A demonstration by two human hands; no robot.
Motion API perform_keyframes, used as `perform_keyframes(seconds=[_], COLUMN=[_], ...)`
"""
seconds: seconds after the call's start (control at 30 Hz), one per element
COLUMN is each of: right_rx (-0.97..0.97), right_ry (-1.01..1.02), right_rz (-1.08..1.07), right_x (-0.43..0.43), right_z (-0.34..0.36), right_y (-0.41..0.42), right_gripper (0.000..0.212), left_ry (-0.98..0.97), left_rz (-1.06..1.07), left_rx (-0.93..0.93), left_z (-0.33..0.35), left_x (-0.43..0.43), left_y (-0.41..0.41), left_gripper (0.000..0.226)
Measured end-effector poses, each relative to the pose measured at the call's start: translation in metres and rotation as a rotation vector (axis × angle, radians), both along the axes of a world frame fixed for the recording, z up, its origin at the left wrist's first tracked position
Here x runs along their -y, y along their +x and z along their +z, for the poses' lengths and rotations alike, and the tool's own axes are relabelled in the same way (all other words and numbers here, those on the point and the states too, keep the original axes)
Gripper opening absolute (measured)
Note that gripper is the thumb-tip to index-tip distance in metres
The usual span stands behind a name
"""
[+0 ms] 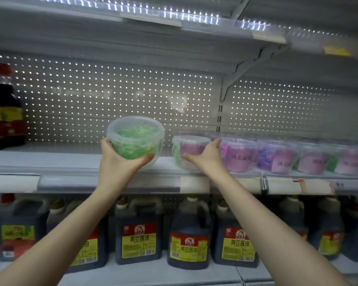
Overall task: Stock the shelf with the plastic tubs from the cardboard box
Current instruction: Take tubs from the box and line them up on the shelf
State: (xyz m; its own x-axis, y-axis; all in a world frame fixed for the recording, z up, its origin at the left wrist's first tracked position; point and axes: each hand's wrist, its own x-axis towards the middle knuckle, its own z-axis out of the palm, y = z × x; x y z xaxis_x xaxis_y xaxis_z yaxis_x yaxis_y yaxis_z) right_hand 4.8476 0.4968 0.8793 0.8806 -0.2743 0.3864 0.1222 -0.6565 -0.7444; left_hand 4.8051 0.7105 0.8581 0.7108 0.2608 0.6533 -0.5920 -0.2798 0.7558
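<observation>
- We see our left hand (pixel 116 162) at the centre of the frame, holding a green tub (pixel 135 141). The thumb lies along the tub's lower right side and the fingers wrap round its left side.
- The green tub is clear plastic with a clear lid and green contents. It tilts towards us at the front edge of the shelf (pixel 70 162); we cannot tell whether its base touches the shelf.
- Our right hand (pixel 207 156), just right of centre, is spread wide round a pink tub (pixel 191 153). The thumb presses on its front and the fingers reach round its right side.
- The pink tub stands upright on the shelf, just to the right of the green tub and apart from it. It has a clear lid, a pink label on its front and a little green showing on its left side.
- A row of tubs (pixel 277 155) with pink and purple contents runs on along the shelf to the right edge of the frame. The nearest one stands just beside the pink tub.
- At the left edge of the frame, dark bottles (pixel 4 116) with yellow and red labels stand on the same shelf, well apart from the green tub.
- Behind the shelf is a white back panel (pixel 112 89) dotted with small holes.
- Across the lower part of the frame, dark jugs (pixel 139 230) with yellow and red labels stand in a row on the shelf below, partly hidden by both forearms.
- A light strip (pixel 174 13) runs across the top of the frame.
</observation>
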Motion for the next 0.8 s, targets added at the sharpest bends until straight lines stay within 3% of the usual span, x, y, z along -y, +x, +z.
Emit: perform_keyframes(seconds=[0.1, 0.17, 0.23, 0.6, 0.8], right_rx=[0.138, 0.159, 0.153, 0.031, -0.017], right_ry=[-0.038, -0.141, -0.207, -0.348, -0.394], right_rz=[0.022, 0.005, -0.031, -0.126, -0.141], right_x=[0.004, 0.004, 0.003, 0.000, 0.000], right_z=[0.001, 0.000, -0.002, 0.014, 0.019], right_y=[-0.002, 0.000, 0.004, 0.049, 0.074], right_gripper=[0.104, 0.075, 0.059, 0.063, 0.054], left_ry=[0.000, -0.008, -0.003, 0.013, 0.022], left_rz=[-0.016, -0.020, -0.022, -0.031, -0.029], left_rx=[0.012, 0.017, 0.020, -0.008, -0.006], left_z=[0.003, 0.004, 0.005, 0.012, 0.011], left_x=[0.004, 0.005, 0.006, 0.008, 0.008], left_y=[0.000, 0.000, -0.001, 0.016, 0.034], left_gripper=[0.093, 0.093, 0.094, 0.092, 0.092])
